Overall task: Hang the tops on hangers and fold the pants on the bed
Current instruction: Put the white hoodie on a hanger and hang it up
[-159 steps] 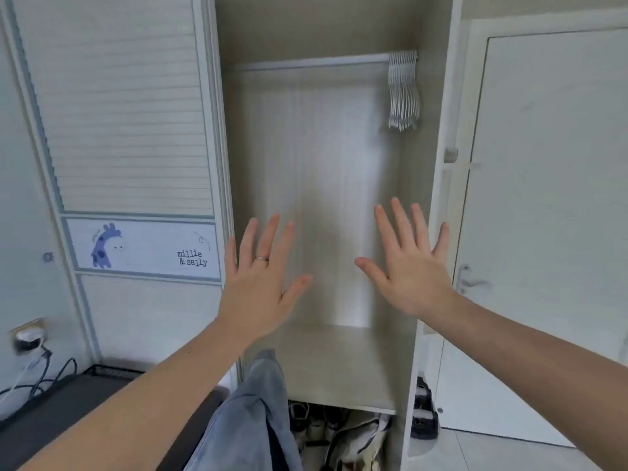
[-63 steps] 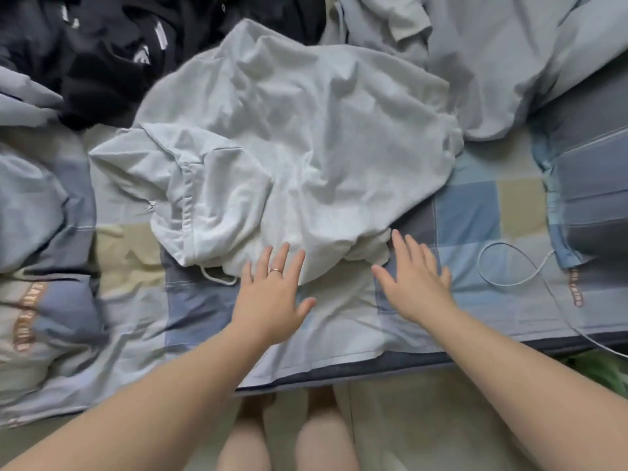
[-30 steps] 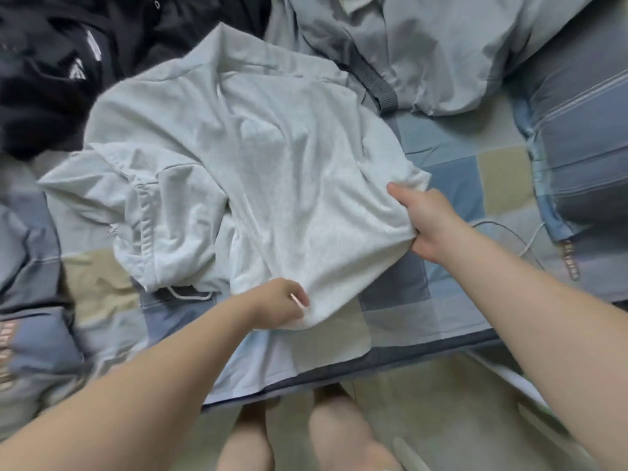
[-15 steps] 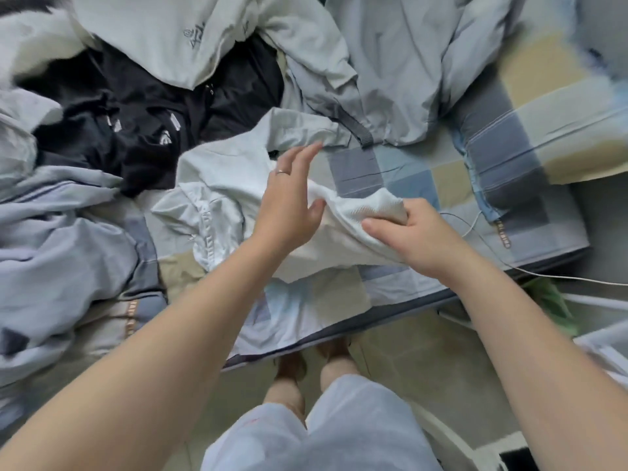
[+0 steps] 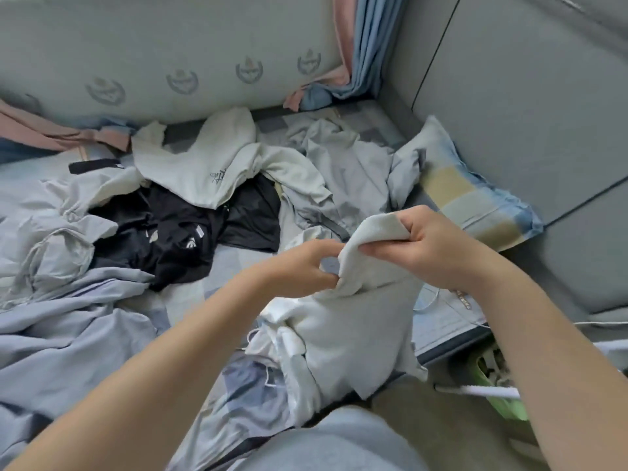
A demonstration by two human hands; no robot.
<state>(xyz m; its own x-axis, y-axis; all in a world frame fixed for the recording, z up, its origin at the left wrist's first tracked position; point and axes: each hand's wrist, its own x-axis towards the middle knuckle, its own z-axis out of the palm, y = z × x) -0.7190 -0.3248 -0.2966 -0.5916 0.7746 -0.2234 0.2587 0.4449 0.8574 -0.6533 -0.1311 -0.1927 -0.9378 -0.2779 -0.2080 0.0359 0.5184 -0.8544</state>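
Observation:
A light grey garment with a white drawstring (image 5: 353,328) hangs lifted above the near edge of the bed. My right hand (image 5: 431,246) grips its top edge, fingers curled round the cloth. My left hand (image 5: 306,266) pinches the same edge just to the left. On the bed behind lie a pale hooded top (image 5: 217,168), black clothes (image 5: 183,232), a grey top (image 5: 343,171) and blue-grey clothes (image 5: 68,321). No hanger is in view.
A checked pillow (image 5: 475,198) lies at the bed's right end against grey padded wall panels (image 5: 530,107). Pink and blue curtains (image 5: 360,45) hang in the far corner. A white cable (image 5: 438,300) trails over the bed edge. Floor and a green item (image 5: 499,368) are at lower right.
Both hands have lifted the light grey garment off the bed and closed on its top edge. My left hand went from flat on the cloth to pinching it. The view tilted up.

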